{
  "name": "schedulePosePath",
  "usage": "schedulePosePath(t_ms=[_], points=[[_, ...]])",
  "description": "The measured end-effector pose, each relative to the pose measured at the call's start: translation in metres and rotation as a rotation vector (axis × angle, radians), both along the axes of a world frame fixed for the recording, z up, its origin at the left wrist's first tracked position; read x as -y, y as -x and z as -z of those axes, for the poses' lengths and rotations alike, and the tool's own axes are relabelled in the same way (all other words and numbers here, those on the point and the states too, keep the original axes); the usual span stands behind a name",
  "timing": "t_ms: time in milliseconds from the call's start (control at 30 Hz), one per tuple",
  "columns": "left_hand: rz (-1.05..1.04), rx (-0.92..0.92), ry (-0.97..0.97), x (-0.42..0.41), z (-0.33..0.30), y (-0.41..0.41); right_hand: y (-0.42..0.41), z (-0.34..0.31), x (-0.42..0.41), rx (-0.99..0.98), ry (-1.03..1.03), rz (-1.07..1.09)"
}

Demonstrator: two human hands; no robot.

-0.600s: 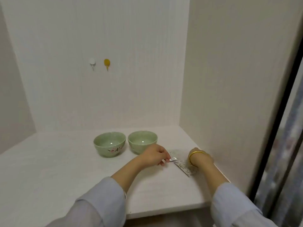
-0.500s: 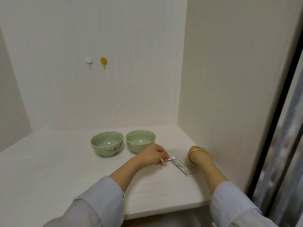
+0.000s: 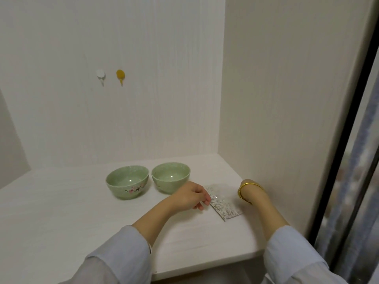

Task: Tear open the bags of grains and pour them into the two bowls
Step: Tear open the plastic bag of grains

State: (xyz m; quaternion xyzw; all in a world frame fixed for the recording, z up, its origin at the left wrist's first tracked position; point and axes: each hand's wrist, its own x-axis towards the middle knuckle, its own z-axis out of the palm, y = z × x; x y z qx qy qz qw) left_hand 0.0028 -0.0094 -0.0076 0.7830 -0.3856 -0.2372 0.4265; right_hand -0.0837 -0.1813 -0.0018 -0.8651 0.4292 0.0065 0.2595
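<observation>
The left hand (image 3: 190,194) is seen with its fingers curled, and the near-left corner of a flat bag (image 3: 223,206) is pinched between its fingertips (image 3: 206,198). The right hand (image 3: 249,188) is turned away behind its wrist at the far right edge of the bags, so its fingers are hidden and it cannot be told whether they are apart or closed on anything. A smooth gold bangle (image 3: 244,191) is worn round that wrist. The bag is a thin, glossy rectangular sachet with a fine speckled pattern, lying flat on the table (image 3: 61,212); a second bag (image 3: 215,188) of the same kind is partly seen just beyond it, and whether the two overlap cannot be made out. Both lie right of the bowls and near the right wall. Two round, glazed, pale green bowls stand side by side, close but apart: the left bowl (image 3: 127,182) is painted with a pink blossom sprig on its near side, and the right bowl (image 3: 171,177) is plain. The table is white with a faint wood grain. Two small rounded hooks, one white (image 3: 101,74) and one yellow (image 3: 120,75), are fixed to the far wall. Both forearms are bare below soft, pale blue sleeves (image 3: 287,255).
</observation>
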Motion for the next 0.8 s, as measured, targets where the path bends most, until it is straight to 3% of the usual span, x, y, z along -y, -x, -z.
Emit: schedulePosePath(t_ms=[133, 333, 567, 800], points=[[0.005, -0.017, 0.004, 0.003, 0.001, 0.002, -0.003, -0.019, 0.003, -0.069, -0.02, -0.047], [0.025, -0.013, 0.034, -0.002, -0.008, 0.0, -0.004, -0.054, -0.015, 0.152, -0.255, -0.174], [0.017, -0.012, 0.131, -0.033, -0.038, -0.003, -0.016, -0.072, -0.053, 0.195, -0.352, -0.428], [-0.027, 0.065, 0.089, -0.071, -0.055, -0.01, -0.039, -0.069, -0.076, 0.258, -0.517, -0.59]])
